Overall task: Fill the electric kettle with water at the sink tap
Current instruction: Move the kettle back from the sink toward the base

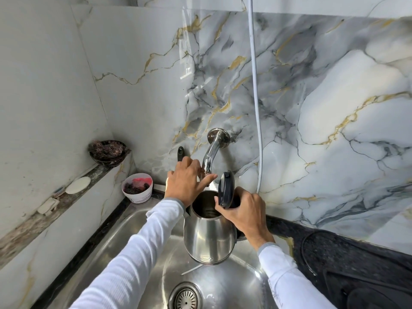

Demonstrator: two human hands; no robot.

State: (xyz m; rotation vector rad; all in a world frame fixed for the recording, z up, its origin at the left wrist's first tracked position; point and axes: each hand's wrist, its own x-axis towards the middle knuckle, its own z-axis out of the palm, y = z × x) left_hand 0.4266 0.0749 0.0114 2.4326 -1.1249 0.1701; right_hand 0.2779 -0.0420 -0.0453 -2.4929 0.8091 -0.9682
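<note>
A steel electric kettle hangs over the steel sink, its black lid flipped up and its mouth open just below the chrome tap on the marble wall. My right hand grips the kettle's black handle at the right side. My left hand rests on the tap's end, fingers around the nozzle or valve. No water stream shows. The inside of the kettle looks dark.
A drain strainer lies at the sink's bottom. A white tub with scrub pads stands at the back left corner, a dark bowl on the ledge. A white hose hangs down the wall. A black cord lies on the right counter.
</note>
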